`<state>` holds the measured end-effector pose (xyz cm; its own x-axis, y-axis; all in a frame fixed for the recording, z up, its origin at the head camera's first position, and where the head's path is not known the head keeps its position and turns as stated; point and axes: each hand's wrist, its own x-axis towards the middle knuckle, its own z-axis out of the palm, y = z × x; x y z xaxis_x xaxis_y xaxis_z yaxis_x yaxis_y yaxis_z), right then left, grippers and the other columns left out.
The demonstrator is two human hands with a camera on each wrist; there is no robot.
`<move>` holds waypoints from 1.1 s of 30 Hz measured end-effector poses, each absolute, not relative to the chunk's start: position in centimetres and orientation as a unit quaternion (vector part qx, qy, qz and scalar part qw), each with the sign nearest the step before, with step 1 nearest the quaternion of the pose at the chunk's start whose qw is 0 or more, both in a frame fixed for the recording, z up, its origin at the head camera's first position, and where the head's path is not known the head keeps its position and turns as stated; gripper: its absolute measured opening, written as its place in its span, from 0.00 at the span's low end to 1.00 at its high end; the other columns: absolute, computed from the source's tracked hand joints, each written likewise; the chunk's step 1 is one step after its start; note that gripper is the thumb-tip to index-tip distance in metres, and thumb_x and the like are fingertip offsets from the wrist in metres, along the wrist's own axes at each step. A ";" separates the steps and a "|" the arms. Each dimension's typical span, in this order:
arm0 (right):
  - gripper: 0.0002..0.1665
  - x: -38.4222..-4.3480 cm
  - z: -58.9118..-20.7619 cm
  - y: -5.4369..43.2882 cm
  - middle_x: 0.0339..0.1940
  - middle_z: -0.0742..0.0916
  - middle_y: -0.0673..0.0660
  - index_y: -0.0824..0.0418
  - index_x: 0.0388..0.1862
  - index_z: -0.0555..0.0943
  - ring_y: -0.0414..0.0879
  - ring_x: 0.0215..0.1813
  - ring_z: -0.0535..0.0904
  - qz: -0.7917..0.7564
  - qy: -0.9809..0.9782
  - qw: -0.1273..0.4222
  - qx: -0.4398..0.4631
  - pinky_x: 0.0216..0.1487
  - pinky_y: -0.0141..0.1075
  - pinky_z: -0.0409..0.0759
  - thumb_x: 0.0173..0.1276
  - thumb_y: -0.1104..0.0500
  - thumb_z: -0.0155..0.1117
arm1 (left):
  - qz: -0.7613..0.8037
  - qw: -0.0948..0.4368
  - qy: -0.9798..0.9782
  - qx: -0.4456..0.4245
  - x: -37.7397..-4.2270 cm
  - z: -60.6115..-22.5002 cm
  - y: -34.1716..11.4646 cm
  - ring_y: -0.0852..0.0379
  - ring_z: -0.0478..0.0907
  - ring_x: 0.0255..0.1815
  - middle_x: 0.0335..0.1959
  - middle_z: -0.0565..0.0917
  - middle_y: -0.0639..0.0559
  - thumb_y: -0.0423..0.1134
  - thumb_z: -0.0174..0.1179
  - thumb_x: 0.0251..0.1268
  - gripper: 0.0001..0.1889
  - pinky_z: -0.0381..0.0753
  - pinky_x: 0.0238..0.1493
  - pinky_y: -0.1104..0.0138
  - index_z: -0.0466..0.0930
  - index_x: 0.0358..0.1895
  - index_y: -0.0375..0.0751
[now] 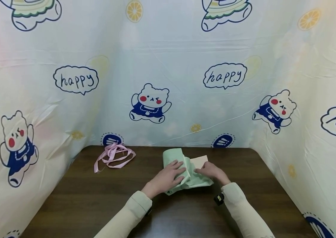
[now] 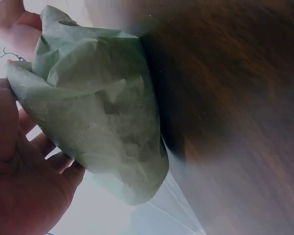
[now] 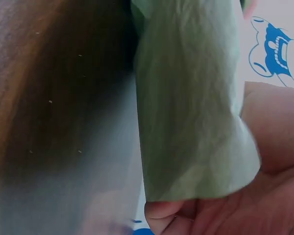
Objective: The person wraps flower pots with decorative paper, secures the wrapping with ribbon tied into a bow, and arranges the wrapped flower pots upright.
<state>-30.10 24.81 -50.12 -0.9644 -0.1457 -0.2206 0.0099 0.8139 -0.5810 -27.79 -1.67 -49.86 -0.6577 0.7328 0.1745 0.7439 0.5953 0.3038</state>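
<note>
A bundle of light green wrapping paper (image 1: 175, 154), creased and folded over, lies toward the middle of the table. My left hand (image 1: 168, 177) rests on its left part with fingers spread over a fold. On the right, my right hand (image 1: 214, 172) has its fingers bent around the loose end of the paper, one fingertip on the green surface. A pale cream corner (image 1: 200, 161) sticks out behind the paper near that hand. In the left wrist view the green paper (image 2: 108, 112) bulges and is crumpled at one end. In the right wrist view curled fingers (image 3: 161, 210) meet the paper's edge. The bundle's contents are hidden.
A loosely coiled pink ribbon (image 1: 115, 155) lies at the back left of the dark wooden table (image 1: 96, 198). Patterned fabric (image 1: 185, 109) with bears and lettering hangs behind the table and along both sides.
</note>
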 end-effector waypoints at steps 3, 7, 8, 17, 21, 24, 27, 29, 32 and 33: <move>0.30 -29.9 -50.2 24.6 0.10 0.63 0.45 0.52 0.08 0.65 0.38 0.15 0.57 -0.312 0.942 0.125 -0.023 0.19 0.32 0.57 0.67 0.50 0.67 | -0.175 0.019 -0.891 -0.418 -27.7 -49.6 -1.4 0.42 0.53 0.82 0.79 0.63 0.44 0.49 0.49 0.82 0.25 0.59 0.78 0.51 0.71 0.74 0.44; 0.26 -29.0 -49.3 24.6 0.10 0.63 0.45 0.52 0.09 0.65 0.38 0.15 0.56 -0.312 0.944 0.105 -0.011 0.18 0.31 0.55 0.60 0.58 0.67 | -0.175 0.022 -0.889 -0.422 -27.7 -49.8 -1.3 0.42 0.54 0.82 0.79 0.63 0.44 0.49 0.48 0.82 0.24 0.59 0.78 0.51 0.72 0.73 0.44; 0.25 -28.8 -49.0 24.6 0.10 0.63 0.45 0.53 0.09 0.64 0.38 0.15 0.56 -0.311 0.945 0.101 -0.010 0.19 0.31 0.55 0.59 0.60 0.67 | -0.176 0.023 -0.889 -0.423 -27.8 -49.9 -1.3 0.42 0.54 0.82 0.79 0.64 0.44 0.49 0.48 0.82 0.24 0.59 0.78 0.51 0.72 0.73 0.44; 0.29 -27.7 -48.1 27.0 0.10 0.63 0.45 0.52 0.09 0.64 0.39 0.16 0.53 -0.328 0.939 0.104 -0.020 0.21 0.33 0.55 0.66 0.60 0.67 | -0.182 0.017 -0.883 -0.433 -27.6 -49.5 -0.8 0.42 0.53 0.82 0.79 0.63 0.42 0.50 0.49 0.82 0.25 0.57 0.78 0.51 0.72 0.73 0.43; 0.29 -27.5 -48.0 27.9 0.10 0.62 0.45 0.52 0.09 0.63 0.39 0.16 0.52 -0.333 0.937 0.102 -0.028 0.21 0.33 0.56 0.68 0.59 0.65 | -0.165 0.020 -0.883 -0.439 -27.6 -49.7 -0.5 0.42 0.53 0.82 0.79 0.63 0.43 0.51 0.48 0.82 0.25 0.56 0.79 0.52 0.72 0.73 0.44; 0.28 -27.3 -47.9 28.2 0.10 0.63 0.45 0.53 0.11 0.65 0.39 0.17 0.53 -0.341 0.933 0.102 -0.048 0.22 0.33 0.56 0.70 0.57 0.64 | -0.159 0.021 -0.885 -0.438 -27.7 -49.8 -0.2 0.43 0.53 0.82 0.79 0.63 0.43 0.51 0.47 0.82 0.25 0.55 0.80 0.52 0.72 0.73 0.45; 0.22 -27.1 -47.8 28.5 0.14 0.70 0.46 0.59 0.17 0.75 0.39 0.19 0.60 -0.371 0.917 0.129 -0.064 0.23 0.34 0.62 0.72 0.56 0.66 | -0.156 0.019 -0.885 -0.438 -27.8 -50.0 -0.1 0.43 0.52 0.82 0.79 0.63 0.43 0.52 0.47 0.82 0.25 0.54 0.79 0.51 0.72 0.73 0.45; 0.13 -26.9 -47.6 28.7 0.19 0.75 0.48 0.65 0.28 0.81 0.39 0.22 0.67 -0.397 0.902 0.151 -0.071 0.27 0.35 0.72 0.70 0.58 0.68 | -0.154 0.018 -0.886 -0.438 -27.8 -50.0 -0.1 0.42 0.52 0.82 0.79 0.62 0.43 0.52 0.47 0.82 0.25 0.54 0.80 0.51 0.72 0.73 0.45; 0.16 -26.5 -47.5 29.3 0.25 0.80 0.51 0.73 0.47 0.81 0.41 0.29 0.74 -0.434 0.879 0.180 -0.078 0.38 0.40 0.81 0.65 0.64 0.71 | -0.153 0.019 -0.886 -0.438 -27.9 -50.2 0.0 0.42 0.51 0.82 0.80 0.62 0.43 0.51 0.47 0.82 0.25 0.54 0.80 0.51 0.72 0.74 0.45; 0.21 -26.4 -47.5 29.5 0.26 0.81 0.51 0.75 0.52 0.79 0.42 0.31 0.76 -0.445 0.873 0.184 -0.079 0.40 0.42 0.82 0.63 0.66 0.71 | -0.153 0.019 -0.886 -0.438 -27.9 -50.2 0.0 0.42 0.51 0.83 0.80 0.62 0.43 0.51 0.47 0.82 0.25 0.54 0.80 0.51 0.71 0.74 0.45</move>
<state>-26.38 29.50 -47.47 -0.9199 -0.3020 -0.2502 0.0250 0.5914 -0.8060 -27.90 -0.05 -50.20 -0.6149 0.7707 0.1668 0.7821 0.5691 0.2538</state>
